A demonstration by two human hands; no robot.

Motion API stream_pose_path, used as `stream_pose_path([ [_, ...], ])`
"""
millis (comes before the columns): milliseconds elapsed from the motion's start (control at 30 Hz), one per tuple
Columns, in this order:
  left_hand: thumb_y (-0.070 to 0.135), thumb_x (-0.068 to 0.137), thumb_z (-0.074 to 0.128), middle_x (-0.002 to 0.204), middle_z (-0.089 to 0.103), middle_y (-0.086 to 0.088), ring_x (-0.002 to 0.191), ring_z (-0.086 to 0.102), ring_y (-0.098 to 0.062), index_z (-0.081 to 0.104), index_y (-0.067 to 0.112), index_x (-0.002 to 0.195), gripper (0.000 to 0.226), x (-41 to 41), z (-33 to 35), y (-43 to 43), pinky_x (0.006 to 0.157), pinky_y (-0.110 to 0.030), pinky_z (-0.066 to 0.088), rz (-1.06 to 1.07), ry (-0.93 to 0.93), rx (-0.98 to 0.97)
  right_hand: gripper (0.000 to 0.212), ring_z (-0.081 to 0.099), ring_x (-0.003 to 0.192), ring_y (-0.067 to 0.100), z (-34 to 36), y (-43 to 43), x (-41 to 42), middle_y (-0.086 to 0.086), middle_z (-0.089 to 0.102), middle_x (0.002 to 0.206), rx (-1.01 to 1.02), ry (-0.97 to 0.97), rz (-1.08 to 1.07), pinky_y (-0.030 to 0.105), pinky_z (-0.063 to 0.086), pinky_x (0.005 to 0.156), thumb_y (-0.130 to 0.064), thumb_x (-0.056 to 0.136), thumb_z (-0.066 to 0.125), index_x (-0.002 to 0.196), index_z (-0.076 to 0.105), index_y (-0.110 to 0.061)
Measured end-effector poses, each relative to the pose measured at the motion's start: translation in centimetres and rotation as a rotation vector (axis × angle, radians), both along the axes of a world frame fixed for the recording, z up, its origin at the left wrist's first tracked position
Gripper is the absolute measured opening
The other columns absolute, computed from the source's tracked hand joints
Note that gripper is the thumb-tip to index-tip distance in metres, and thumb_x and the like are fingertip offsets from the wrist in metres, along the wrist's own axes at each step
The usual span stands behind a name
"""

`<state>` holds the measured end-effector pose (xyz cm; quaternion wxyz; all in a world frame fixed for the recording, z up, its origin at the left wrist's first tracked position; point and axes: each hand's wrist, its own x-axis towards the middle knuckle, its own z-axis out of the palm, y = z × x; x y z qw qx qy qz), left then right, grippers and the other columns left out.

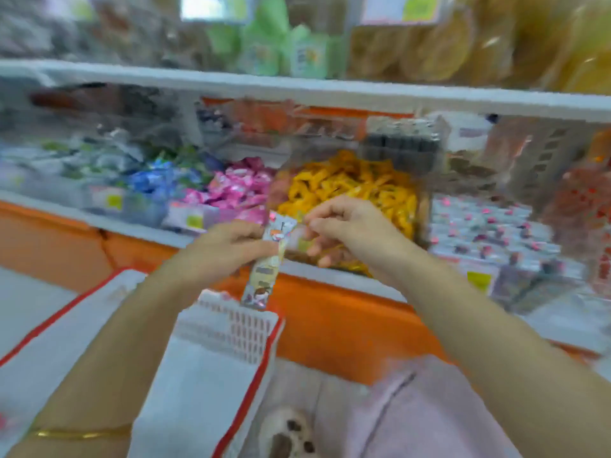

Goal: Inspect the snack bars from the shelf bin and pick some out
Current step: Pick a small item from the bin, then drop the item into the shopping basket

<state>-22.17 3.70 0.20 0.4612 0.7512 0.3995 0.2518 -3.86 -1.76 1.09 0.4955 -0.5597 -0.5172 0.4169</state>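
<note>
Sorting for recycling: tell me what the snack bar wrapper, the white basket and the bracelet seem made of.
The snack bar: glossy printed plastic film or foil, judging by glints at its top. The basket: hard white plastic, matte, with moulded slots. The bracelet: thin shiny gold-coloured metal, probably; blur leaves it open.

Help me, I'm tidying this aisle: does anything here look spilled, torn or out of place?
Nothing stands out. The snack bar in the left hand looks whole, and the pink sweets and yellow sweets sit in their own bins. The picture is blurred, so small tears would not show.
</note>
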Motion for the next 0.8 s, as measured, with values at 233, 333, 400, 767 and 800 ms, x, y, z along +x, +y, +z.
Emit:
stream_pose_path([
  [233, 0.028, 0.084, 0.067, 0.099, 0.066, -0.008, 0.086, 0.06, -0.015, 0.062, 0.008, 0.104, 0.029, -9.5, -12.1, 3.5, 0.064, -0.022, 0.047, 0.129, 0.364, -0.286, 0.021, 0.055, 0.051, 0.011, -10.3, 5.9, -8.4, 0.008, 0.057, 0.072, -0.307, -0.098, 0.111, 0.019, 0.047, 0.041, -0.002, 0.094, 0.049, 0.076, 0.053, -0.011],
  [333, 0.033, 0.085, 0.064, 0.096, 0.067, -0.009, 0.079, 0.06, -0.013, 0.063, 0.007, 0.094, 0.028, -9.7, -17.8, 5.7, 0.059, -0.021, 0.046, 0.148, 0.465, -0.369, 0.017, 0.054, 0.055, 0.016, -14.1, 7.1, -9.3, 0.009, 0.057, 0.071, -0.363, -0.16, 0.11, 0.021, 0.046, 0.042, 0.0, 0.092, 0.05, 0.079, 0.055, -0.009],
  [400, 0.032, 0.084, 0.064, 0.088, 0.065, -0.004, 0.075, 0.059, -0.011, 0.058, 0.015, 0.083, 0.019, -9.2, -21.5, 6.9, 0.058, -0.021, 0.046, 0.166, 0.501, -0.417, 0.009, 0.056, 0.059, 0.019, -15.9, 7.8, -9.2, 0.01, 0.058, 0.076, -0.361, -0.27, 0.111, 0.027, 0.05, 0.05, 0.0, 0.091, 0.052, 0.087, 0.058, -0.006],
  [767, 0.033, 0.087, 0.058, 0.115, 0.06, -0.012, 0.106, 0.056, -0.029, 0.062, 0.009, 0.113, 0.036, -4.6, -37.0, 10.3, 0.083, -0.032, 0.046, 0.168, 0.823, -0.451, 0.011, 0.066, 0.072, 0.019, -18.1, 12.0, -6.8, 0.007, 0.066, 0.085, -0.312, -0.345, 0.118, 0.025, 0.054, 0.057, -0.004, 0.091, 0.053, 0.092, 0.062, -0.01],
  [800, 0.033, 0.087, 0.059, 0.113, 0.061, -0.011, 0.104, 0.057, -0.028, 0.063, 0.009, 0.111, 0.034, -4.4, -37.9, 10.3, 0.081, -0.031, 0.046, 0.185, 0.821, -0.449, 0.011, 0.066, 0.072, 0.018, -18.3, 12.1, -6.6, 0.007, 0.066, 0.086, -0.317, -0.33, 0.115, 0.024, 0.054, 0.057, -0.004, 0.091, 0.053, 0.093, 0.062, -0.01],
])
